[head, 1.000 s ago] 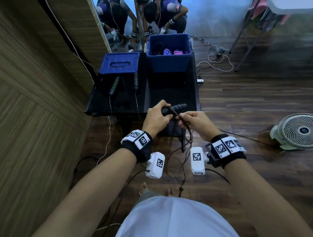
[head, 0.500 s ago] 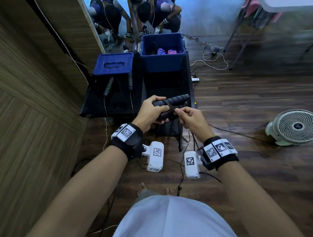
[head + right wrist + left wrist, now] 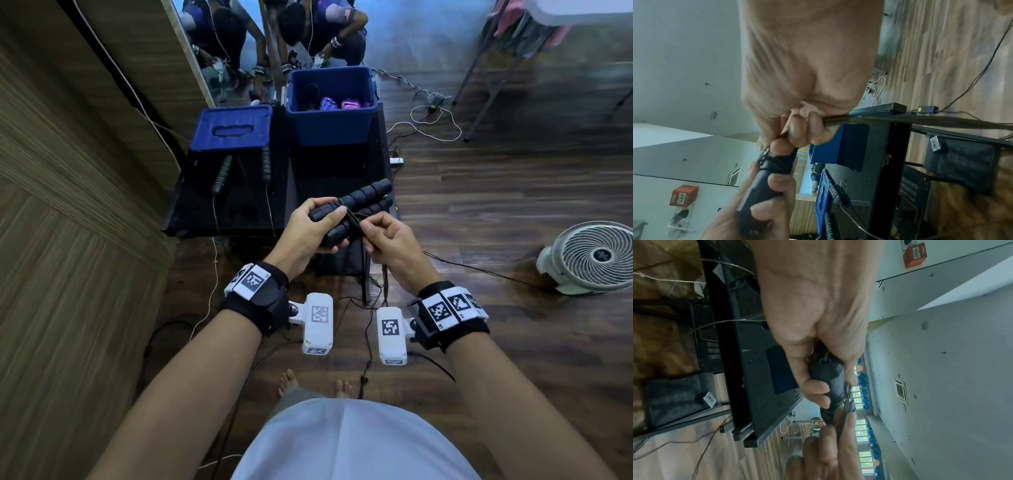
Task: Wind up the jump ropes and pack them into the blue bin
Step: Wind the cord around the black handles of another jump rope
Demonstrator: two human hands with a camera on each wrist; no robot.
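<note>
My left hand (image 3: 320,224) grips two black jump rope handles (image 3: 363,197) with blue rings, held side by side over the black table's near edge. My right hand (image 3: 373,233) pinches the dark rope cord (image 3: 352,217) where it crosses the handles; the rest of the cord hangs down below that hand. In the wrist views the handles (image 3: 833,386) sit in the left palm and the cord (image 3: 838,121) runs between the right fingers. The open blue bin (image 3: 330,126) stands at the table's far end with wound ropes inside.
A blue lid (image 3: 231,128) lies left of the bin, with a green-banded jump rope (image 3: 222,173) on the black table (image 3: 226,219) beside it. A white fan (image 3: 592,257) stands on the wooden floor at right. Cables trail across the floor.
Both hands have risen and moved forward over the table edge. The handles have tilted up to the right, and the right hand has drawn the cord across them.
</note>
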